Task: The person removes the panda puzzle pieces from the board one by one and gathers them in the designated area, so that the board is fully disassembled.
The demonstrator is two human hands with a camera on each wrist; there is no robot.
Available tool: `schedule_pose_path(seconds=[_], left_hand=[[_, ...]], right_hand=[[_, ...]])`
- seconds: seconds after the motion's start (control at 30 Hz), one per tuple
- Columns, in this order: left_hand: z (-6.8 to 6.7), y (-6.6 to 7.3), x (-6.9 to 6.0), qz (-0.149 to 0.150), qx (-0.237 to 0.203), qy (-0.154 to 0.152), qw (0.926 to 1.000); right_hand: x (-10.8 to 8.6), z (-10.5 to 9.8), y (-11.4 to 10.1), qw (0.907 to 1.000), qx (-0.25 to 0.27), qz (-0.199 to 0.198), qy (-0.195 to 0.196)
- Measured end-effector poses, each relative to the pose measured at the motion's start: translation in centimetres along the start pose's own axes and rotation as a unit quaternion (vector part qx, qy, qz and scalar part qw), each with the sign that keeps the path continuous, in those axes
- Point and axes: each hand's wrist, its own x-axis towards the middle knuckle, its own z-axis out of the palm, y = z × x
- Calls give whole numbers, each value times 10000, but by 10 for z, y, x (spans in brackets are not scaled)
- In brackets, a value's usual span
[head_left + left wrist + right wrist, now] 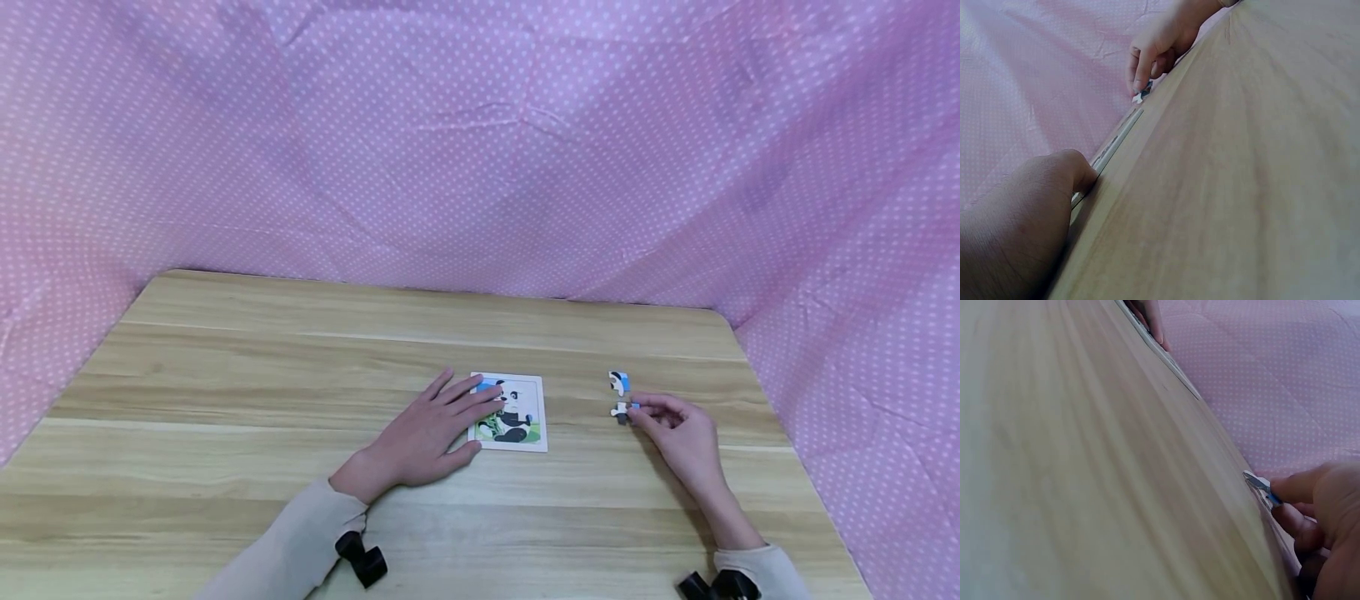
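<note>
A panda picture puzzle in a white-bordered board (517,447) lies flat on the table. My left hand (435,429) rests on its left side with the fingers spread straight, covering part of the picture. To the right of the board, my right hand (681,437) pinches a small puzzle piece (621,412) between thumb and fingertips. The right wrist view shows this piece (1259,482) tilted at the fingertips. Just beyond it a second puzzle piece (618,382), white, black and blue, lies on the table.
The light wooden table (300,350) spreads around both hands. A pink cloth with white dots (480,167) hangs behind it and along its sides. Black wrist devices (362,560) sit at both sleeves.
</note>
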Motion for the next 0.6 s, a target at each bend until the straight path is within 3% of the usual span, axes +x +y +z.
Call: schedule_pose_path(seconds=[0.17, 0.43, 0.6], left_hand=[[0, 0, 0, -26, -10, -27, 10000], [0, 0, 0, -51, -43, -53, 10000], [2, 0, 0, -21, -12, -34, 10000]], right_hand=[[0, 2, 4, 9987, -397, -203, 263], [-1, 6, 5, 9946, -785, -577, 367], [-2, 6, 5, 9940, -761, -654, 445]])
